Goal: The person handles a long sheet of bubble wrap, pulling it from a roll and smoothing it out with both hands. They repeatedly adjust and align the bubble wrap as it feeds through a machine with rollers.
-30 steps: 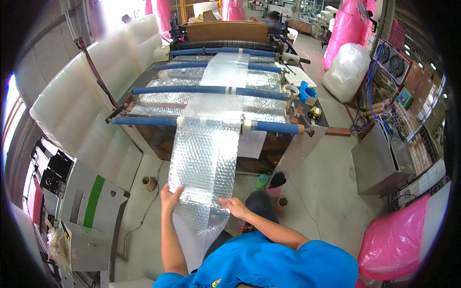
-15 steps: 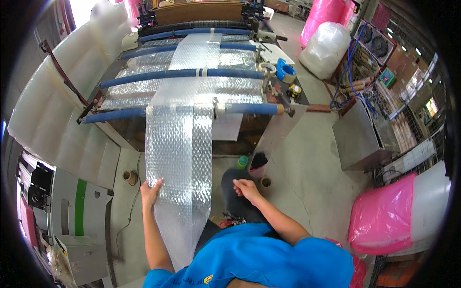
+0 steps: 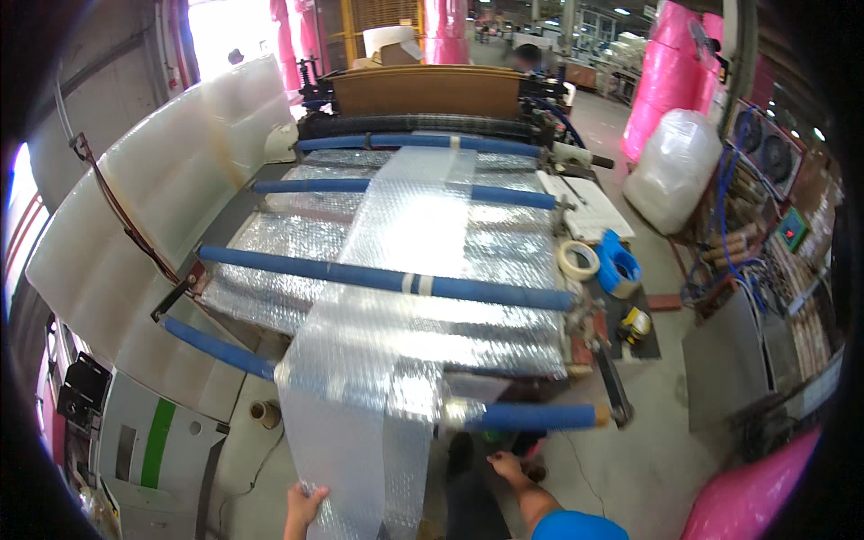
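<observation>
A long strip of clear bubble wrap (image 3: 346, 441) runs over the machine's blue rollers and hangs down toward me over the front roller (image 3: 540, 417). Its left edge is in my left hand (image 3: 306, 508), with the thumb on the near face. My right hand (image 3: 507, 466) is closed below the front roller, to the right of the strip and apart from it. Whatever its fingers may hold is too small to make out. Another blue roller (image 3: 360, 274) crosses above the strip farther back, over silvery padded sheeting (image 3: 513, 328).
On the right side of the machine lie a tape roll (image 3: 578, 260), a blue tape dispenser (image 3: 619, 268) and a yellow tape measure (image 3: 635, 325). Large bubble wrap rolls (image 3: 135, 207) stand at left. A grey cabinet (image 3: 135, 459) is below them. Pink wrapped goods (image 3: 760, 495) sit at right.
My view has tilted up toward the machine, so the rollers and both hands appear lower. My left hand still grips the strip's edge; my right hand stays closed beside it.
</observation>
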The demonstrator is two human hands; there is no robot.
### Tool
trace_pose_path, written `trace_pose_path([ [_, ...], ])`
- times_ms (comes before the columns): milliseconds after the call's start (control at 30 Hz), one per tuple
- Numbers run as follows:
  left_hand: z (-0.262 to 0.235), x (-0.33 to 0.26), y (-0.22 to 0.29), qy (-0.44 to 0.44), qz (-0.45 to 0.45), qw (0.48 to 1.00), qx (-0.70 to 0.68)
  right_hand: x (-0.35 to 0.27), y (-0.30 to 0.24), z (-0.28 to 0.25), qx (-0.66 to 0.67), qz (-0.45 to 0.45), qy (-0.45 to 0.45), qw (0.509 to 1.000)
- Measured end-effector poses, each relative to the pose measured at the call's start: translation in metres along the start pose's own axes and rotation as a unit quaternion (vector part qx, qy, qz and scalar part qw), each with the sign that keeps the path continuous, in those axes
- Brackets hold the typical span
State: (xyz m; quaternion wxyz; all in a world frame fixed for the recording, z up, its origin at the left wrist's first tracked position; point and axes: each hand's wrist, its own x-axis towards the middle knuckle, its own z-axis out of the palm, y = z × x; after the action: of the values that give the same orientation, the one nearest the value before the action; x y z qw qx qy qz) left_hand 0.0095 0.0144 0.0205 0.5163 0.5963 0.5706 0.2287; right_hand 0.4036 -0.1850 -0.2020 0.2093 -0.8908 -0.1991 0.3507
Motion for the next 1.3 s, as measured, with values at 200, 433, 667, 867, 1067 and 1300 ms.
trace_pose_path([
  [200,0.005,-0.005,0.021,-0.010,-0.093,0.990,0.107,0.109,0.040,0.081,-0.091,0.017,0.010,0.996],
  [433,0.003,0.014,0.034,-0.076,-0.133,0.972,0.180,0.138,0.021,0.089,-0.103,0.073,0.016,0.992],
  [667,0.002,0.026,0.012,-0.098,-0.129,0.982,0.093,0.144,0.014,0.087,-0.083,0.095,0.025,0.992],
  [867,0.009,0.022,0.032,-0.091,-0.161,0.970,0.159,0.133,0.012,0.082,-0.062,0.100,0.041,0.992],
  [1067,0.010,0.014,0.023,-0.066,-0.131,0.982,0.119,0.097,0.002,0.058,0.002,0.073,0.083,0.994],
  [1300,0.006,0.034,0.082,0.002,0.011,0.998,0.055,-0.023,-0.057,-0.014,0.196,-0.086,0.161,0.963],
])
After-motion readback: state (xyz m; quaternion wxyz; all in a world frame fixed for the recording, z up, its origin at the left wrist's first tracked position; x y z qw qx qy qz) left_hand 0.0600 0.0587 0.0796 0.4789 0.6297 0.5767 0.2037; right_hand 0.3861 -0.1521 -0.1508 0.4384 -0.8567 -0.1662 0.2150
